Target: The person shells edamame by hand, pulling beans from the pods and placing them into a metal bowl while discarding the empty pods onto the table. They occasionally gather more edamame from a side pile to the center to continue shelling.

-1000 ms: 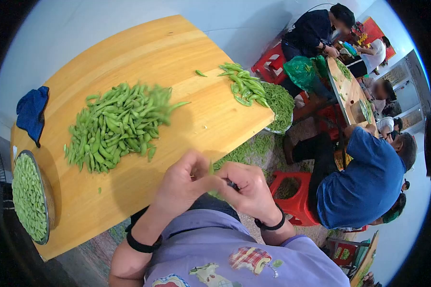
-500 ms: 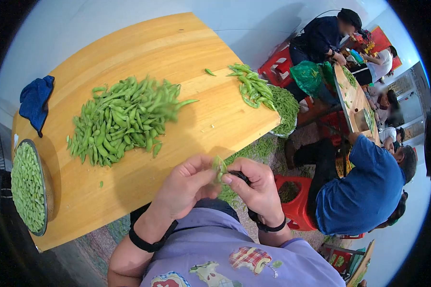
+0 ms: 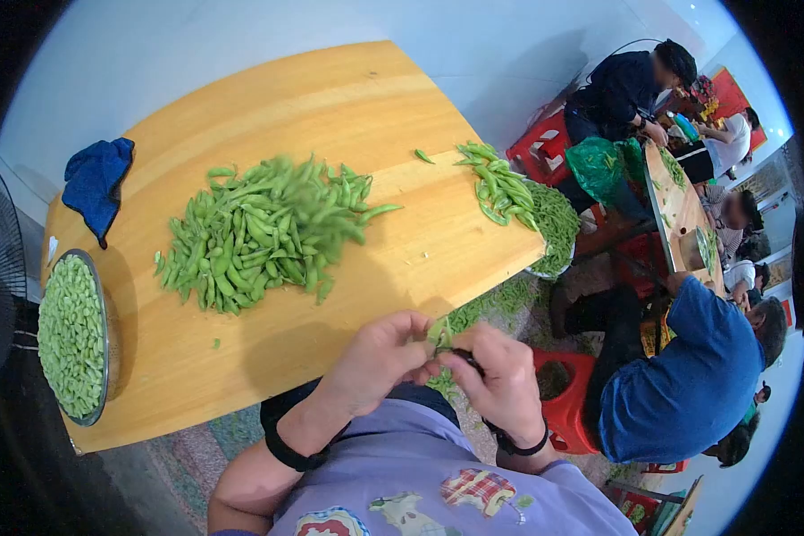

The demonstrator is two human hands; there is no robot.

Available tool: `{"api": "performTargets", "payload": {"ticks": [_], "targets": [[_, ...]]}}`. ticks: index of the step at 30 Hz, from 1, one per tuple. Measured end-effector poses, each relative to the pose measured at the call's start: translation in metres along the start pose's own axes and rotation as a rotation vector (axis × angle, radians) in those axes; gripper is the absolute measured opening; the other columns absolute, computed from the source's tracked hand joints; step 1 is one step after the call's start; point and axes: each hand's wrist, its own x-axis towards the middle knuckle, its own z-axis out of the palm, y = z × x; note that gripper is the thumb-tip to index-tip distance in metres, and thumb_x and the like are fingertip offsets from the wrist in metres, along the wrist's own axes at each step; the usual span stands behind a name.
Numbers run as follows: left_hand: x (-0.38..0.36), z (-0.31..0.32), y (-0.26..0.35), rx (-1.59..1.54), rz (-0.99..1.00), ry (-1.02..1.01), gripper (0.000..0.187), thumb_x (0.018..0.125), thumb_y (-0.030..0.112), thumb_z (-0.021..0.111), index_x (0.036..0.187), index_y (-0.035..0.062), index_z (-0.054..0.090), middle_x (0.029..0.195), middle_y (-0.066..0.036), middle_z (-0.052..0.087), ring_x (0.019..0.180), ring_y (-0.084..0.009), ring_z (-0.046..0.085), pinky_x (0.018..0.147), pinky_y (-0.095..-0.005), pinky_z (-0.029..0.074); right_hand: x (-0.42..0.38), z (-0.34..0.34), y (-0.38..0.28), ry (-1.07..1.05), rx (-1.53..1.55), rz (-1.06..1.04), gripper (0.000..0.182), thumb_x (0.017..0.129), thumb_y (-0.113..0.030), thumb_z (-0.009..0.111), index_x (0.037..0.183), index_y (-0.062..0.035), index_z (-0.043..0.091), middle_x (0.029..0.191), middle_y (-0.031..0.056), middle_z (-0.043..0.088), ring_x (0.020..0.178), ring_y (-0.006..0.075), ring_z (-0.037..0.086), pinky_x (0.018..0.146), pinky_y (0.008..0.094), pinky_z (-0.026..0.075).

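In front of my chest, over the table's near edge, my left hand [image 3: 380,357] pinches a green bean pod [image 3: 439,331]. My right hand [image 3: 502,377] meets it from the other side, fingers closed around a small black tool [image 3: 465,359]. Most of that tool is hidden in the fist, so its kind cannot be made out. Beyond the hands lies a large heap of green bean pods [image 3: 241,246] on the wooden table [image 3: 357,98]. At the table's left end stands a metal bowl [image 3: 109,357] full of shelled green beans [image 3: 70,330].
A blue cloth [image 3: 96,186] lies on the far left corner. Some pods [image 3: 500,188] rest at the right end, beside a container of green pieces [image 3: 554,223]. A person in a blue shirt [image 3: 679,375] sits close by on a red stool [image 3: 567,402]. Others work behind.
The whole view has shifted, so the table sits further right and lower. My hands stay together at the pod, and my right hand has rolled with its fingers closing over the black tool.
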Motion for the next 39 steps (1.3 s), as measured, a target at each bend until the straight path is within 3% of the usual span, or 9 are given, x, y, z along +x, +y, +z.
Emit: {"api": "performTargets", "payload": {"ticks": [3,5,8,14,16,20,22,26,39], "targets": [[0.004,0.002,0.009,0.135,0.067,0.028,0.008,0.084,0.008,0.053,0.091,0.0052,0.056,0.074,-0.001,0.057,0.061,-0.0089,0.054,0.056,-0.0220,0.045,-0.003,-0.016,0.005,0.075,-0.033,0.145,0.018,0.071,-0.002,0.064,0.088,-0.0002,0.059,0.069,0.0150,0.055,0.059,0.0295,0.055,0.053,0.0342,0.043],[0.015,0.002,0.031,1.045,0.340,0.313,0.012,0.082,0.012,0.053,0.090,0.0036,0.056,0.071,-0.006,0.056,0.061,-0.0132,0.055,0.057,-0.0293,0.045,-0.005,-0.025,0.011,0.062,-0.099,0.240,0.029,0.072,-0.003,0.064,0.100,-0.0001,0.058,0.072,0.0163,0.056,0.059,0.0304,0.055,0.054,0.0339,0.043],[0.051,-0.003,0.067,1.496,0.678,0.508,0.019,0.080,0.021,0.058,0.079,0.0015,0.055,0.071,-0.017,0.058,0.066,-0.0292,0.059,0.059,-0.0391,0.045,-0.005,-0.033,0.012,0.066,-0.110,0.424,0.037,0.073,-0.004,0.064,0.109,-0.0005,0.054,0.073,0.0158,0.058,0.060,0.0291,0.055,0.055,0.0339,0.043],[0.123,-0.044,0.084,1.916,0.516,0.612,0.020,0.075,0.018,0.062,0.076,-0.0009,0.055,0.073,-0.023,0.060,0.071,-0.0338,0.060,0.061,-0.0424,0.047,-0.016,-0.029,0.023,0.164,0.166,0.237,0.022,0.075,-0.006,0.064,0.096,0.0001,0.057,0.074,0.0099,0.059,0.061,0.0162,0.055,0.056,0.0279,0.044],[0.121,-0.041,0.085,2.083,0.636,0.568,0.013,0.073,0.013,0.061,0.068,0.0017,0.058,0.065,-0.018,0.060,0.063,-0.0276,0.061,0.056,-0.0345,0.048,-0.013,-0.030,0.020,0.087,0.221,0.292,0.019,0.076,-0.007,0.064,0.093,0.0003,0.057,0.075,0.0084,0.059,0.063,0.0134,0.054,0.057,0.0260,0.043],[0.093,-0.033,0.099,1.492,0.539,0.332,0.016,0.078,0.018,0.059,0.073,0.0033,0.053,0.064,-0.011,0.057,0.058,-0.0203,0.056,0.050,-0.0309,0.045,0.002,-0.020,0.030,-0.004,0.530,0.352,0.015,0.081,-0.009,0.061,0.092,-0.0002,0.058,0.070,0.0001,0.055,0.061,0.0055,0.047,0.053,0.0206,0.039],[0.067,-0.029,0.095,0.290,0.162,0.046,0.013,0.081,0.020,0.055,0.080,0.0075,0.053,0.064,0.000,0.051,0.054,-0.0104,0.048,0.048,-0.0229,0.039,0.016,-0.015,0.030,-0.047,0.750,0.393,0.015,0.084,-0.011,0.057,0.095,-0.0012,0.058,0.067,-0.0044,0.049,0.057,0.0021,0.041,0.050,0.0176,0.034],[0.027,-0.016,0.072,0.067,0.201,0.054,0.011,0.083,0.020,0.055,0.084,0.0088,0.053,0.065,0.003,0.048,0.056,-0.0046,0.045,0.047,-0.0166,0.033,0.043,0.007,0.029,-0.165,0.867,0.388,0.018,0.086,-0.013,0.056,0.100,-0.0016,0.059,0.067,-0.0049,0.048,0.056,0.0023,0.041,0.049,0.0177,0.034],[-0.006,-0.020,0.062,0.099,0.436,0.162,0.008,0.079,0.003,0.060,0.087,0.0058,0.059,0.068,0.003,0.054,0.051,-0.0018,0.040,0.043,-0.0144,0.028,0.063,0.029,0.012,-0.352,0.773,0.266,0.013,0.084,-0.012,0.058,0.091,-0.0013,0.059,0.068,-0.0041,0.048,0.060,0.0035,0.041,0.053,0.0190,0.035]]}}
